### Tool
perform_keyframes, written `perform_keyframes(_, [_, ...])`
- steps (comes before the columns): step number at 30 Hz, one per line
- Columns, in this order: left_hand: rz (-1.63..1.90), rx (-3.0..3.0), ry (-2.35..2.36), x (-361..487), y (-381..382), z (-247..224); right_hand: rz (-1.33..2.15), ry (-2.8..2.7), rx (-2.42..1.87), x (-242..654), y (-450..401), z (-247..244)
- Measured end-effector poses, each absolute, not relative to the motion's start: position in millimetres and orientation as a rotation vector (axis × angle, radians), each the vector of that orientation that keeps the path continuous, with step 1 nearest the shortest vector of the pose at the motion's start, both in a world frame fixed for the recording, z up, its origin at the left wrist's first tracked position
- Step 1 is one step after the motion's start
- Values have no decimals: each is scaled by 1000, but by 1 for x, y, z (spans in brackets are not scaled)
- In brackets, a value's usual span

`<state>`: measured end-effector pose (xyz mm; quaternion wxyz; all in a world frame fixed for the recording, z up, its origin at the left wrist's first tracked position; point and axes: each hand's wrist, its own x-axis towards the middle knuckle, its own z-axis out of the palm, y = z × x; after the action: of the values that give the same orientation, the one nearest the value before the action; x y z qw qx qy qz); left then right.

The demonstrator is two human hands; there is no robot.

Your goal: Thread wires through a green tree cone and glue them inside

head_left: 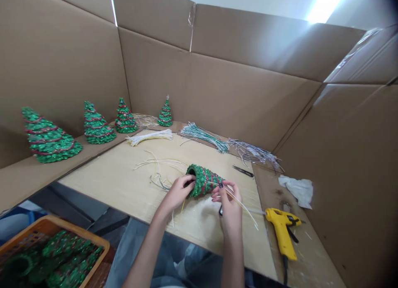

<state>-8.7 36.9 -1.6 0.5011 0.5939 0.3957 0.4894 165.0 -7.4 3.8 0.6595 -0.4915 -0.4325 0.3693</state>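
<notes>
A green tree figure with red garlands (203, 181) lies on its side over the table, its hollow base facing left. My left hand (182, 190) is at that opening, with the fingertips hidden inside the rim. At the narrow end, my right hand (227, 193) has its thumb and fingers pinched round thin white and yellow wires (245, 209) that run along the tree and stick out to the lower right. More loose wires (160, 161) lie to the left of the tree, and some hang below it.
Four upright trees stand along the left and back, one of them large (51, 139). Wire bundles (205, 136) lie at the back. Tweezers (243, 171), a tissue (298, 190) and a yellow glue gun (282, 230) are right. An orange basket (104, 242) holds trees lower left. Cardboard walls surround the table.
</notes>
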Motion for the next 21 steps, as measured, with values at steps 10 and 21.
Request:
perform_keyframes(10, [1205, 1508, 1032, -8, 34, 0, 826, -897, -1099, 145, -2, 1])
perform_keyframes(21, [1244, 1559, 1180, -27, 29, 11, 718, -703, -1047, 171, -3, 0])
